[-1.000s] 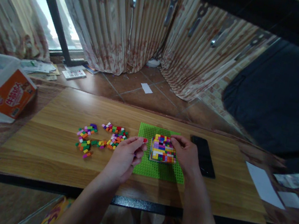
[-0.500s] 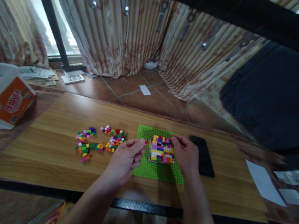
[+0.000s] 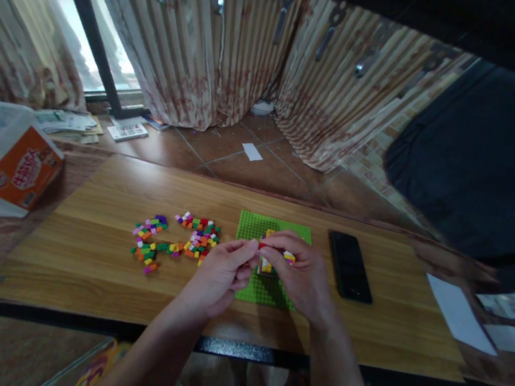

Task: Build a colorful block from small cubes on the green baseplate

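Note:
Above the green studded baseplate (image 3: 253,221), my two hands meet fingertip to fingertip. A small red toy brick (image 3: 262,245) shows between them. My left hand (image 3: 220,274) pinches it from the left, thumb against forefinger, the other fingers curled. My right hand (image 3: 302,274) closes on the brick from the right with thumb and forefinger. Beneath the right hand sits a multicoloured block of stacked bricks (image 3: 266,267), mostly hidden now; yellow and white bits show around the fingers. Loose coloured bricks (image 3: 200,239) lie in clusters on the wooden tabletop left of my left hand.
A black phone (image 3: 350,266) lies right of the baseplate. The wooden tabletop (image 3: 104,194) has a dark front edge. A clear plastic bin (image 3: 17,120) with an orange label stands at the far left. White paper (image 3: 459,312) lies beyond the table's right end.
My right hand has left the far right corner of the brick block and moved left to meet my left hand at the red brick. It now covers most of the block.

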Demonstrator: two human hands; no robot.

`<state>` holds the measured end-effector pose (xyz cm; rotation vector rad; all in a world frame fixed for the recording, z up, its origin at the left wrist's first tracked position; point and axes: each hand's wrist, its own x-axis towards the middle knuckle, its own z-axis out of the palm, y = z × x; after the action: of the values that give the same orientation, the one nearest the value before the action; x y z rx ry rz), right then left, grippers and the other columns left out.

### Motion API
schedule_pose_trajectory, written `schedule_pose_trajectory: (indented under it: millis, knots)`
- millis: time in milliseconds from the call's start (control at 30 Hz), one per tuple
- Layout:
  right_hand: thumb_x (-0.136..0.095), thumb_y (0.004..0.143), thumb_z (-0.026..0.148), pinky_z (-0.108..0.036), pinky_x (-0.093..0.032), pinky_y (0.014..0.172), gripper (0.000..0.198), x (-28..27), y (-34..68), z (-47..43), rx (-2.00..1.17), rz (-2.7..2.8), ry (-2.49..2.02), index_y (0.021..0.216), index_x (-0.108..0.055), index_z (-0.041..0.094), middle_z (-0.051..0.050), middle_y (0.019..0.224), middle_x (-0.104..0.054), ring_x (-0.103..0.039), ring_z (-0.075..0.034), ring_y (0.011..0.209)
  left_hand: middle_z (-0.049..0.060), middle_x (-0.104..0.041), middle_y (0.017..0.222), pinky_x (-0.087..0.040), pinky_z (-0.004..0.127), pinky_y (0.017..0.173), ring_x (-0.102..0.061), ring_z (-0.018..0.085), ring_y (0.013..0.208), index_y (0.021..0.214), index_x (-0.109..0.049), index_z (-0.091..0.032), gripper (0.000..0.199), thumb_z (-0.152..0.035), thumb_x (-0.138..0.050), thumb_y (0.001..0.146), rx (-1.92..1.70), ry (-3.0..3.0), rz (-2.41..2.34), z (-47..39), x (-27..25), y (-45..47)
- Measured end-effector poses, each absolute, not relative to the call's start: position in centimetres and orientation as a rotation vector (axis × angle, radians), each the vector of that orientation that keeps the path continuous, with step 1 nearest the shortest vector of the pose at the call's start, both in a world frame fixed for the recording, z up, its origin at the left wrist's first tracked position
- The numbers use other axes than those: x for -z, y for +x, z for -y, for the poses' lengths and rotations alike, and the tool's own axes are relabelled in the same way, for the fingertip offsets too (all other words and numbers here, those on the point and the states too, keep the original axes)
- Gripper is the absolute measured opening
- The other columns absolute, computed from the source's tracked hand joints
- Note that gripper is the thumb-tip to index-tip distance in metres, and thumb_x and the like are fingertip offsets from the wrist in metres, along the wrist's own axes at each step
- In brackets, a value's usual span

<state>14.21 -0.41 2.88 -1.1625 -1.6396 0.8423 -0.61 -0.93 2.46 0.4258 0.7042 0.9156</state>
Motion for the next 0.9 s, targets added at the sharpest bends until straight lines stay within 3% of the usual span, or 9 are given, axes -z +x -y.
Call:
schedule_pose_trajectory:
  millis: [300,567,900]
  knots:
    - [-0.073,0.073,0.037,-0.035,-0.053,0.075,0.011,-3.5,15.3,0.6,-1.078,1.3,-1.206,0.077,-0.077,0.027,-0.002,0.081,-0.073,-0.065,-0.019,0.079,-0.006,-0.043,0.058,-0.012,0.012,0.036,-0.027,-0.001,0.043,0.068,-0.054,-0.013,0.034,-0.031,-0.082,0.064,-0.883,0.418,-0.662,1.1,-3.0,-0.9]
    - [-0.075,0.072,0.033,-0.037,-0.048,0.081,0.008,-1.2,17.5,-0.6,-0.527,1.431,-1.489,0.075,-0.077,0.025,-0.004,0.088,-0.068,-0.062,-0.022,0.089,-0.005,-0.047,0.062,-0.015,0.013,0.036,-0.031,-0.001,0.044,0.068,-0.053,-0.013,0.035,-0.032,-0.082,0.064,-1.026,0.358,-0.785,0.5,-2.2,-1.2]
    - [-0.072,0.076,0.029,-0.044,-0.043,0.093,0.007,0.6,16.3,-1.1,-0.274,1.703,-1.584,0.079,-0.078,0.03,-0.005,0.105,-0.066,-0.055,-0.026,0.105,-0.004,-0.048,0.062,-0.016,0.013,0.037,-0.032,0.0,0.045,0.069,-0.057,-0.012,0.034,-0.034,-0.081,0.064,-1.045,0.377,-0.801,0.5,-2.0,-1.1]
